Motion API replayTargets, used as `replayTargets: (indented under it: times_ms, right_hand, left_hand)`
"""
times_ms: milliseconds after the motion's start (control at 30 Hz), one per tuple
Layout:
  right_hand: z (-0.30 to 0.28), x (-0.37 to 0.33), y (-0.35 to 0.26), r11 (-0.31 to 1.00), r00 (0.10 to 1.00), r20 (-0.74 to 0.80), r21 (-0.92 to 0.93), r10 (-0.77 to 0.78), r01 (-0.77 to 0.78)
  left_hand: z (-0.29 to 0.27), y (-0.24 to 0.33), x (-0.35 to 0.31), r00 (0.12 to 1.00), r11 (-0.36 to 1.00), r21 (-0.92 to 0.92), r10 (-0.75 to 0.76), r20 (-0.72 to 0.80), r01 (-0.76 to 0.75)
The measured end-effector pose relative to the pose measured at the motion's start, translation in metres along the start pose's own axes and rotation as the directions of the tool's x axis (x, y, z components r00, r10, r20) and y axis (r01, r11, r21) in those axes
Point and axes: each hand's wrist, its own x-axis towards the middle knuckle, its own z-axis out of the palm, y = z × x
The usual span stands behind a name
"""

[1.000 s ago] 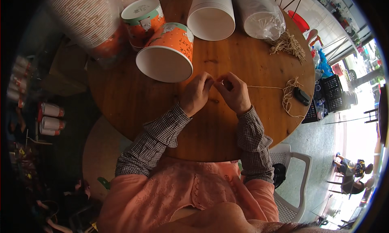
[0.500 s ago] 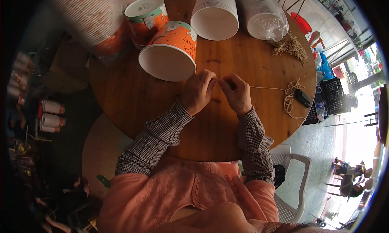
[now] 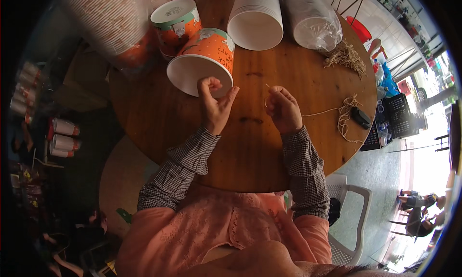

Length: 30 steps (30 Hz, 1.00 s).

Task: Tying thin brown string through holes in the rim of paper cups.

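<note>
My right hand [image 3: 284, 109] pinches the end of a thin tan string [image 3: 320, 113], a short tip of it poking up past the fingers. The string runs right across the wooden table to a loose tangle [image 3: 344, 120]. My left hand [image 3: 216, 106] is empty, its fingers apart, in front of an orange paper bucket [image 3: 202, 60] that lies tipped with its white open mouth toward me. Behind that, a second orange bucket [image 3: 177, 24] stands upside down, its white base up.
White paper buckets [image 3: 255, 29] are nested at the back, beside a plastic-wrapped stack [image 3: 315, 31]. A bundle of cut strings [image 3: 346, 58] and a small black object [image 3: 360, 117] lie at the right. Wrapped orange buckets [image 3: 113, 22] stand back left; a white chair [image 3: 358, 219] is lower right.
My hands were together with fingertips meeting. Now the left has let go, opened and moved left, while the right keeps the string and has shifted slightly down.
</note>
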Motion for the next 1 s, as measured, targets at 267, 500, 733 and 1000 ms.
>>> replayTargets:
  times_ms: [267, 500, 733, 1000]
  right_hand:
    - [0.013, -0.001, 0.013, 0.919, 0.964, -0.093, -0.338, -0.249, 0.205]
    - [0.027, -0.001, 0.028, 0.581, 0.789, 0.114, -0.615, -0.603, 0.533]
    - [0.052, -0.017, 0.018, 0.041, 0.602, 0.421, -0.797, -0.679, 0.603]
    - [0.046, -0.009, 0.020, 0.219, 0.650, 0.257, -0.800, -0.715, 0.559]
  left_hand:
    - [-0.019, -0.041, 0.013, 0.983, 0.966, 0.254, -0.081, 0.167, 0.037]
    - [-0.021, 0.013, 0.016, 0.987, 0.961, -0.235, -0.127, 0.096, 0.147]
    - [-0.024, 0.025, 0.020, 0.973, 0.939, -0.265, -0.197, 0.117, 0.222]
    - [-0.023, 0.020, 0.014, 0.904, 0.927, -0.240, -0.180, 0.387, 0.288]
